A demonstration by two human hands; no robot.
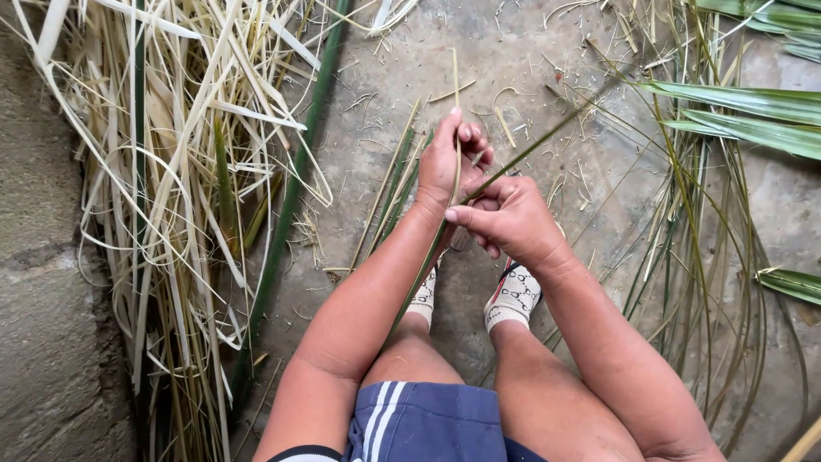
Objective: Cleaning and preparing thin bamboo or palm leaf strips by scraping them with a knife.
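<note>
Concrete floor (530, 60) fills the frame; big heap of pale dry strips (171, 171) at left, green palm leaves (753, 120) at upper right, thin midribs (693, 248) trailing down the right side. Small bundle of cut green strips (395, 184) lies just left of the hands. Work piece: one long green leaf strip (547, 137), running from upper right through both hands at centre, then down between the knees. Left hand (449, 162) closed round it, thumb up, wrist bent. Right hand (505, 218) pinches it, fingers (462, 216) curled, forearm angled in. My take: keep the strip taut, hands close, pull even so it splits clean
</note>
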